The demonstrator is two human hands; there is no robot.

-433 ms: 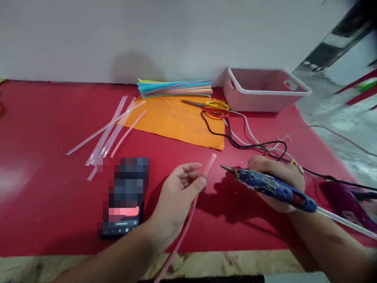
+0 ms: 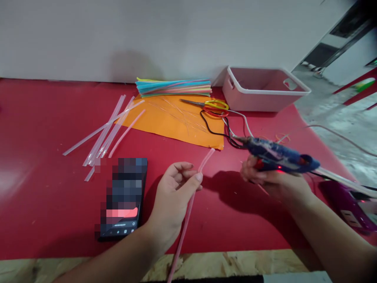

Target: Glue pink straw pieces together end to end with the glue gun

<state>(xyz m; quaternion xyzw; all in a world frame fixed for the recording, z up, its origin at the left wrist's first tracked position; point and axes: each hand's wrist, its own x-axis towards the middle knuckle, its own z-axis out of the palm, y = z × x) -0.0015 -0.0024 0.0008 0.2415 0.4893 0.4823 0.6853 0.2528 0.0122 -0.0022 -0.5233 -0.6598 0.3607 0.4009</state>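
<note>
My left hand (image 2: pixel 178 196) pinches a pink pipe cleaner (image 2: pixel 188 215) between thumb and forefinger, a little below its slightly bent upper end. The rest of the stem runs down past the table's front edge and out of view. In my right hand (image 2: pixel 272 182) is a blue hot glue gun (image 2: pixel 279 155), its fingers wrapped round the handle. Its nozzle points left, apart from the pipe cleaner's tip. A red light glows on the gun, and a clear glue stick (image 2: pixel 341 179) sticks out of its back.
Several clear glue sticks (image 2: pixel 107 129) and a short pink stem (image 2: pixel 126 133) lie at left. Behind are orange paper (image 2: pixel 171 122), scissors (image 2: pixel 215 107), bundled coloured pipe cleaners (image 2: pixel 173 87) and a pink bin (image 2: pixel 265 100). A phone (image 2: pixel 126 196), cables (image 2: pixel 212 127) and a purple power strip (image 2: pixel 344 208) lie around.
My right hand has raised the glue gun and turned it more upright, so the nozzle is higher and farther from the pipe cleaner's tip. My left hand has barely moved.
</note>
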